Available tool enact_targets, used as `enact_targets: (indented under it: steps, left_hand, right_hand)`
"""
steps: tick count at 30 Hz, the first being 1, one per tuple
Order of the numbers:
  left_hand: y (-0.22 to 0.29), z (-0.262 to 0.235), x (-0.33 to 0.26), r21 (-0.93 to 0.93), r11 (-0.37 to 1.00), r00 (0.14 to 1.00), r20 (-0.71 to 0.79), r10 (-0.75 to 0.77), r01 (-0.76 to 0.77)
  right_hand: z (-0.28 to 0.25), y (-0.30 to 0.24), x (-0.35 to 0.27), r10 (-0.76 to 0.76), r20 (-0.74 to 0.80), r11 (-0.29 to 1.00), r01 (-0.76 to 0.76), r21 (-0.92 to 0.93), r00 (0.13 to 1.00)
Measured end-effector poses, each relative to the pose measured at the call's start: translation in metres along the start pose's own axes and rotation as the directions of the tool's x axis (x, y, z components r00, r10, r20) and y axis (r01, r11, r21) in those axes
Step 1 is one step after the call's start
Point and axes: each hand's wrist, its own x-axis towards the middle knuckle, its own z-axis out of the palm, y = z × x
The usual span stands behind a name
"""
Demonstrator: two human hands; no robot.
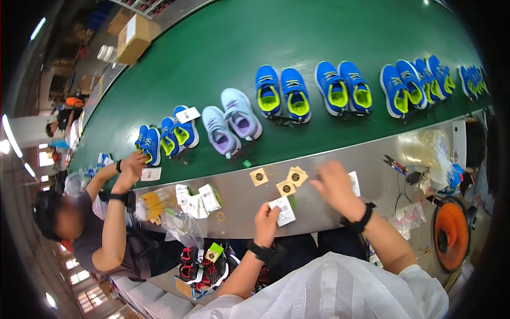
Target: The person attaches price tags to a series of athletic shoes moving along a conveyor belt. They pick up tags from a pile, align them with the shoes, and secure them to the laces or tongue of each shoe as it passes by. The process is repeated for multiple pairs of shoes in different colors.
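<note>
My left hand (265, 223) pinches a white printed tag (282, 210) above the steel edge of the bench. To its right, my right hand (334, 183) hovers over the steel, blurred, thumb and fingers apart, with nothing visible in it. Beside that hand lies another white tag (354, 183). Small tan square cards with dark round prints (287, 188) rest between my hands, and one more tan card (258, 177) lies further left. Beyond them on the green surface stand a blue shoe pair with yellow-green linings (296, 94) and a light blue pair with lilac linings (234, 121).
More blue shoes (394, 90) line the green table (223, 48). A co-worker (114, 212) at left handles a blue shoe. White tags (196, 203) and a plastic bag (183, 226) lie on the steel ledge. Cutters (396, 166) lie right, above an orange fan (451, 234).
</note>
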Motion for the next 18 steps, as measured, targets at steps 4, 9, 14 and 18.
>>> enact_targets:
  steps: [4,9,14,18]
  left_hand:
    - [0.011,-0.024,0.006,-0.145,0.988,0.987,-0.157,0.038,-0.061]
    - [0.018,-0.03,0.0,-0.217,0.973,0.986,-0.161,0.043,-0.078]
    - [0.043,-0.029,-0.016,-0.208,0.97,0.992,-0.066,0.111,-0.123]
    - [0.079,0.004,-0.015,-0.059,0.923,0.92,0.08,0.383,-0.38]
  right_hand:
    - [0.055,-0.061,0.069,-0.317,0.007,0.942,0.314,0.115,0.948]
    - [0.086,-0.071,0.102,-0.329,0.107,0.938,0.337,-0.079,0.938]
    - [0.016,-0.08,0.087,-0.088,0.356,0.951,-0.028,0.308,0.931]
    - [-0.038,-0.069,0.057,-0.341,0.407,0.868,0.117,0.483,0.847]
